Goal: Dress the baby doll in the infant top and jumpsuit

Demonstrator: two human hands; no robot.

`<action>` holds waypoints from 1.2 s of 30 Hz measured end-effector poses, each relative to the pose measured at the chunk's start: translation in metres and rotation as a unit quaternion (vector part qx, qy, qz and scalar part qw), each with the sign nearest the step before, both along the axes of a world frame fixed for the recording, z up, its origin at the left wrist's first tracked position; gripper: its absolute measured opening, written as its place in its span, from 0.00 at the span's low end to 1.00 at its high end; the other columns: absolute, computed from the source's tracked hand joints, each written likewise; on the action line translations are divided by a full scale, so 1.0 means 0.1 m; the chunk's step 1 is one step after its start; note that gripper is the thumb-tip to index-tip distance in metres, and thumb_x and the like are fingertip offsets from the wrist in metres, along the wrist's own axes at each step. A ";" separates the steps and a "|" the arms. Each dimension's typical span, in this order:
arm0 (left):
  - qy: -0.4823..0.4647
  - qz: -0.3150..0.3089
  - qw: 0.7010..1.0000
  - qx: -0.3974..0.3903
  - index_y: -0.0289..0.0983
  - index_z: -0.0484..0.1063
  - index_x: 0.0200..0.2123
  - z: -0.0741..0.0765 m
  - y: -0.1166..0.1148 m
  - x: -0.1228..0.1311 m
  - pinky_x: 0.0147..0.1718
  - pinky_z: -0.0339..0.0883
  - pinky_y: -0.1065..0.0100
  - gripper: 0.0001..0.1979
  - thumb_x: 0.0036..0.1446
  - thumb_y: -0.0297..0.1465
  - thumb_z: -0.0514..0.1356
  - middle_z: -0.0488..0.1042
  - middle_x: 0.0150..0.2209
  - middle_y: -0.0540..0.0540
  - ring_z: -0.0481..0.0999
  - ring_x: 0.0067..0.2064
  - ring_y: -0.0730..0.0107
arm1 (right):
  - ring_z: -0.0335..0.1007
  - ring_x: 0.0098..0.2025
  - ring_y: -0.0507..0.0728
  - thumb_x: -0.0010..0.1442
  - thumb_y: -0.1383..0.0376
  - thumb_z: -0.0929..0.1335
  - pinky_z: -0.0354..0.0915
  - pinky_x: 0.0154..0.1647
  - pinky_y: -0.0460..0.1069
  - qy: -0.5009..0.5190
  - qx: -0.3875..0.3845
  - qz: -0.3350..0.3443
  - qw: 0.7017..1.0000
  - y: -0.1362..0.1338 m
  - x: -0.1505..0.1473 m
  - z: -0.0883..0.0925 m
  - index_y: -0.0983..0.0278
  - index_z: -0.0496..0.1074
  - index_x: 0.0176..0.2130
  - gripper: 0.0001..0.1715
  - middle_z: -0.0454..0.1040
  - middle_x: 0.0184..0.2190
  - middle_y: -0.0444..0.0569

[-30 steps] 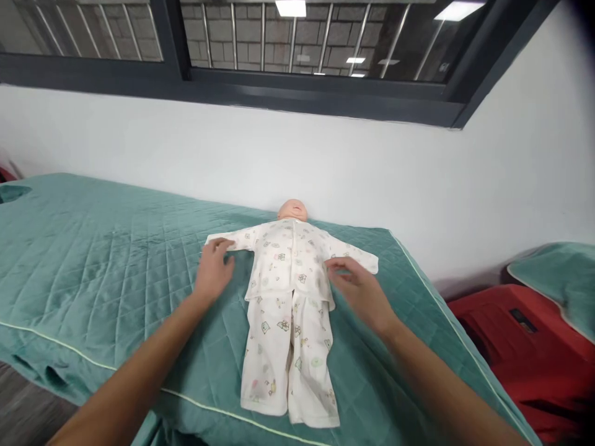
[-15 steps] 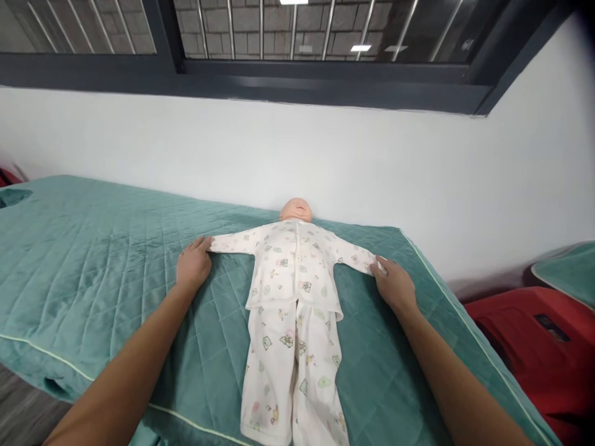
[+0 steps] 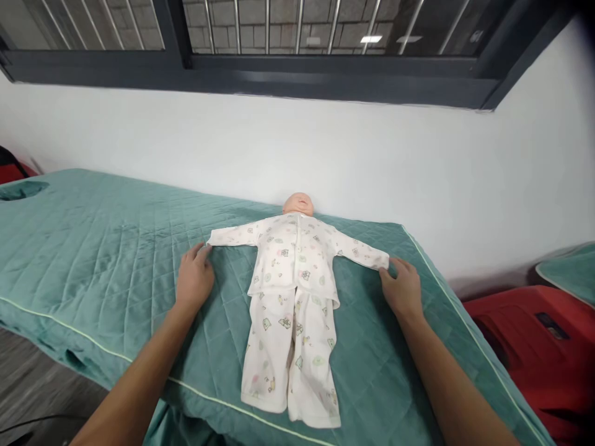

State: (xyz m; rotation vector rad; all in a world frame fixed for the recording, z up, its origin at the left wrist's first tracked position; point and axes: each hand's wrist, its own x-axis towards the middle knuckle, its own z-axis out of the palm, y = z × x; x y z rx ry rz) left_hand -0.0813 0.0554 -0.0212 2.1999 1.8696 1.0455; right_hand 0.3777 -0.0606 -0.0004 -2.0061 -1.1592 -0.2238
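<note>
A baby doll's long-sleeved white top [image 3: 295, 257] with small printed animals lies flat, its sleeves spread to both sides. The doll's head [image 3: 298, 203] shows above the collar. Matching white trousers [image 3: 290, 353] extend below the hem, legs side by side. At the end of the left-hand sleeve [image 3: 235, 235], my left hand [image 3: 195, 275] has its thumb and forefinger closed at the cuff. My right hand [image 3: 401, 287] pinches the cuff of the other sleeve [image 3: 362, 253] between thumb and fingers. Whether the doll's arms fill the sleeves is hidden.
A green quilted cover [image 3: 116, 248] with pale piping spreads under everything, with a hole [image 3: 23, 189] at far left. Behind it rises a white wall [image 3: 260, 148] below a dark window frame [image 3: 325, 77]. A red plastic chair or stool [image 3: 525, 353] stands at right.
Both hands have slid slightly outward toward the sleeve ends, leaving more of each cuff visible. The view has shifted, showing the trouser hems fully.
</note>
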 end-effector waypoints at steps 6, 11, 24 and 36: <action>-0.124 -0.132 0.983 -0.024 0.42 0.70 0.53 -0.08 -1.47 0.16 0.62 0.60 0.51 0.18 0.62 0.29 0.51 0.68 0.58 0.43 0.66 0.61 0.58 | 0.65 0.57 0.61 0.63 0.66 0.65 0.63 0.59 0.60 -0.040 0.090 0.255 0.962 -0.82 -1.18 0.24 0.59 0.69 0.50 0.15 0.70 0.53 0.53; -0.090 -0.187 0.974 -0.093 0.43 0.66 0.53 -0.10 -2.19 0.26 0.62 0.57 0.42 0.17 0.61 0.27 0.54 0.59 0.64 0.40 0.54 0.68 0.52 | 0.58 0.63 0.63 0.61 0.67 0.67 0.63 0.59 0.61 -0.077 -0.004 0.413 0.907 -1.42 -1.99 0.27 0.60 0.67 0.51 0.18 0.65 0.58 0.55; -0.157 -0.201 0.960 -0.119 0.42 0.64 0.37 0.16 -2.35 0.37 0.61 0.57 0.45 0.05 0.66 0.30 0.50 0.64 0.61 0.45 0.55 0.67 0.59 | 0.58 0.62 0.64 0.59 0.76 0.64 0.60 0.60 0.66 -0.139 -0.012 0.347 0.927 -1.52 -2.42 0.30 0.61 0.69 0.40 0.12 0.68 0.56 0.53; -0.232 -0.182 0.949 -0.112 0.42 0.69 0.42 0.02 -2.37 0.16 0.62 0.56 0.45 0.09 0.58 0.26 0.54 0.64 0.62 0.43 0.61 0.65 0.55 | 0.62 0.60 0.61 0.62 0.67 0.68 0.66 0.58 0.59 -0.030 -0.020 0.380 0.924 -1.67 -2.20 0.30 0.59 0.71 0.46 0.11 0.68 0.56 0.52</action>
